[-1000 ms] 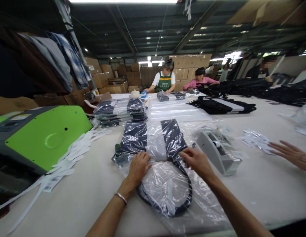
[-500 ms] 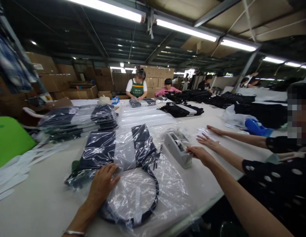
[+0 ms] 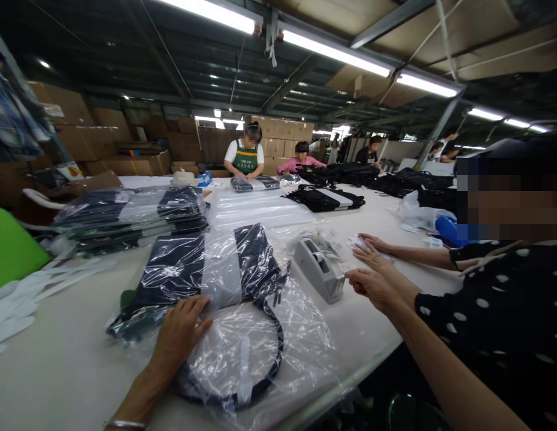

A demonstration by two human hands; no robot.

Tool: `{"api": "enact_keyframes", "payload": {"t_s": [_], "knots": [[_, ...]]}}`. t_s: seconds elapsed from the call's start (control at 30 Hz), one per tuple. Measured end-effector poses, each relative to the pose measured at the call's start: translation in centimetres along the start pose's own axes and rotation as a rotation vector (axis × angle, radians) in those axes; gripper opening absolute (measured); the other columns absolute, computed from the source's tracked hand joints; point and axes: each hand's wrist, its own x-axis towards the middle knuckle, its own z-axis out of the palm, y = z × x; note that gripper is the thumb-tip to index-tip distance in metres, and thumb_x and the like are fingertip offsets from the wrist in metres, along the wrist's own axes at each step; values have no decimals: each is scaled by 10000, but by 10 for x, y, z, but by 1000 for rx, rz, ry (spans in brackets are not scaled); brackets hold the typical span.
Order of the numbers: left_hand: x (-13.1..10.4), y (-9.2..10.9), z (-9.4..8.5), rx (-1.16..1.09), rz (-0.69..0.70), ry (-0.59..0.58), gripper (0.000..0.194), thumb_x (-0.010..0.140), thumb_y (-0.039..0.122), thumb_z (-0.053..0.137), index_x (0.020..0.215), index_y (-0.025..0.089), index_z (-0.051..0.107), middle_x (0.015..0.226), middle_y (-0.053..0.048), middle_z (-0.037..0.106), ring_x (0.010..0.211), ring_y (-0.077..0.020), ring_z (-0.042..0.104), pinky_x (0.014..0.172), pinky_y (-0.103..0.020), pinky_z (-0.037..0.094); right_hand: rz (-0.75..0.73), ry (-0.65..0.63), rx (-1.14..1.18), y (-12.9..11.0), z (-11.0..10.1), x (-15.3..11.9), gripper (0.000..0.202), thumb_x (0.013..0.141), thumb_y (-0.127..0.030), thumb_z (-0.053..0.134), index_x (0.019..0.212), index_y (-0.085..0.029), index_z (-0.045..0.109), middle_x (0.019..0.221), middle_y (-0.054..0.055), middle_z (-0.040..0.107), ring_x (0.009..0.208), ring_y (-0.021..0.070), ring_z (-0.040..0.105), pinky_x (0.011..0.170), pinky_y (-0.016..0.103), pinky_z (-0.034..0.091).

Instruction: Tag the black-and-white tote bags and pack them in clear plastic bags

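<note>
My left hand (image 3: 182, 326) lies with fingers stretched out on a clear plastic bag (image 3: 300, 335). Inside the bag is a folded dark navy item (image 3: 177, 263) with a pale band (image 3: 221, 269) across it. A dark looped strap (image 3: 278, 341) curves toward me under the film. Beside it stands a grey tape dispenser (image 3: 318, 272). Just right of its front end, my right hand (image 3: 372, 287) is closed in a pinch on a short strip of clear tape, which barely shows at the fingertips.
At the right, a co-worker's hands (image 3: 372, 251) press on clear film. Stacked bagged items (image 3: 135, 215) sit at the left, near white strips (image 3: 18, 299). White plastic sheets (image 3: 260, 209) and a black bundle (image 3: 326, 197) lie farther back. Two people work across the table.
My right hand has come away from the dispenser's front, slightly to the right. My left hand stays on the bag. The co-worker at the right leans farther into view.
</note>
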Motion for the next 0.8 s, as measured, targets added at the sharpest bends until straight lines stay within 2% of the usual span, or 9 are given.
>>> {"api": "enact_keyframes", "payload": {"t_s": [0.1, 0.2, 0.33, 0.43, 0.53, 0.6, 0.67, 0.73, 0.8], "knots": [[1, 1, -1, 8, -13, -9, 383, 887, 243, 653, 1266, 205, 607, 1276, -100, 654, 1135, -320, 592, 919, -464, 468, 105, -39, -5, 15, 3, -13, 319, 582, -478, 718, 653, -188, 605, 630, 18, 600, 517, 100, 466, 542, 253, 417], [0, 4, -4, -5, -30, -9, 395, 874, 229, 671, 1262, 196, 607, 1277, -103, 653, 1145, -317, 587, 933, -463, 466, 134, -81, -30, 21, 1, -14, 325, 595, -497, 709, 642, -190, 614, 631, 19, 618, 529, 105, 482, 555, 247, 416], [0, 9, -9, -51, -69, -17, 413, 845, 183, 688, 1250, 208, 608, 1277, -88, 651, 1154, -292, 584, 953, -438, 460, 104, -20, -413, 24, -16, -8, 293, 594, -441, 737, 515, -185, 618, 557, 73, 628, 550, 162, 524, 539, 284, 392], [1, 11, -10, -87, -93, -28, 429, 841, 172, 696, 1255, 216, 596, 1284, -74, 644, 1161, -279, 573, 963, -438, 447, 48, -92, -498, 17, -4, -19, 324, 638, -491, 720, 535, -190, 653, 590, 99, 663, 579, 189, 558, 568, 311, 426], [2, 12, -11, -114, -106, -39, 439, 842, 179, 703, 1262, 214, 581, 1289, -68, 635, 1163, -277, 558, 971, -447, 432, -81, -362, -343, -12, 53, -49, 360, 695, -534, 709, 715, -175, 725, 697, 76, 697, 650, 184, 591, 648, 314, 472], [1, 12, -11, -124, -109, -45, 442, 843, 182, 703, 1263, 217, 570, 1287, -65, 630, 1155, -275, 552, 970, -449, 425, -194, -550, -275, -41, 111, -69, 332, 745, -494, 706, 806, -167, 715, 737, 46, 693, 689, 165, 598, 686, 300, 472], [1, 12, -12, -132, -105, -50, 442, 841, 183, 705, 1257, 221, 563, 1276, -61, 631, 1143, -274, 549, 966, -448, 420, -230, -716, -159, -67, 172, -82, 374, 730, -399, 729, 1023, -175, 669, 678, -15, 657, 644, 144, 586, 652, 277, 459], [1, 12, -12, -141, -106, -52, 437, 835, 185, 710, 1244, 222, 561, 1258, -58, 636, 1130, -273, 550, 965, -446, 416, -257, -813, -135, -84, 228, -84, 451, 710, -293, 738, 1123, -180, 596, 634, -56, 634, 608, 130, 579, 607, 246, 431], [2, 12, -12, -149, -116, -52, 419, 836, 195, 709, 1226, 216, 558, 1229, -62, 644, 1118, -272, 554, 965, -444, 416, -312, -825, -232, -89, 273, -79, 410, 734, -236, 712, 1112, -183, 564, 640, -62, 640, 600, 125, 591, 580, 229, 418]]}}
